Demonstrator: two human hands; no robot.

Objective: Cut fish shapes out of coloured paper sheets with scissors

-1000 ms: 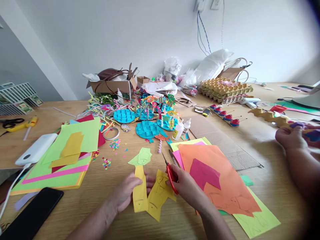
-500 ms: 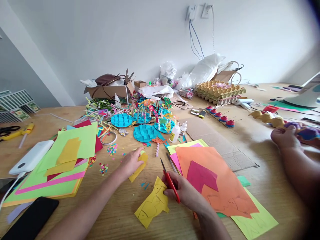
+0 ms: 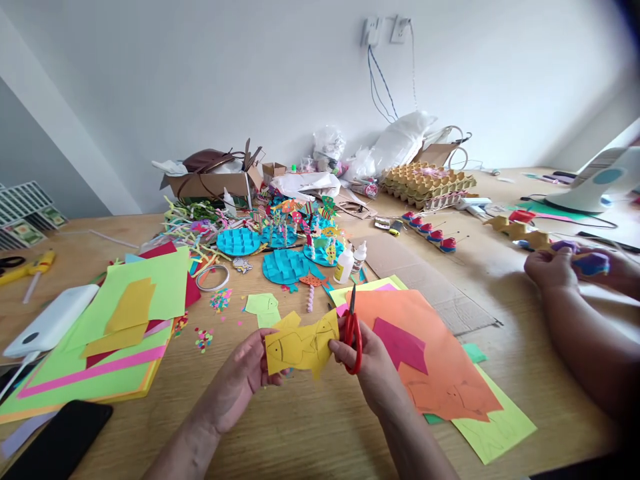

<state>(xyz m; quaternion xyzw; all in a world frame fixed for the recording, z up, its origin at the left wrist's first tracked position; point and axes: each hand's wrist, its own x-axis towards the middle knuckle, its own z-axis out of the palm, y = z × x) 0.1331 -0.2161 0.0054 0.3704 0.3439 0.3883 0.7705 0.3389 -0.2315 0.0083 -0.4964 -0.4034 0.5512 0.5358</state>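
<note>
Nearby, a black phone [image 3: 63,437] lies on the tabletop [image 3: 280,440] at eight o'clock from the yellow paper [image 3: 295,350], which sits between both hands, fish outlines showing. The left hand [image 3: 240,373] has its grip closed on the nine o'clock end; the right hand [image 3: 373,363] pinches the three o'clock end, its grip also around red scissors [image 3: 353,333], tips toward twelve. Beyond, an orange sheet [image 3: 440,357] lies at three, a pale green cutout [image 3: 260,304] between ten and eleven, blue discs [image 3: 283,268] near twelve, egg trays [image 3: 427,185] at one.
</note>
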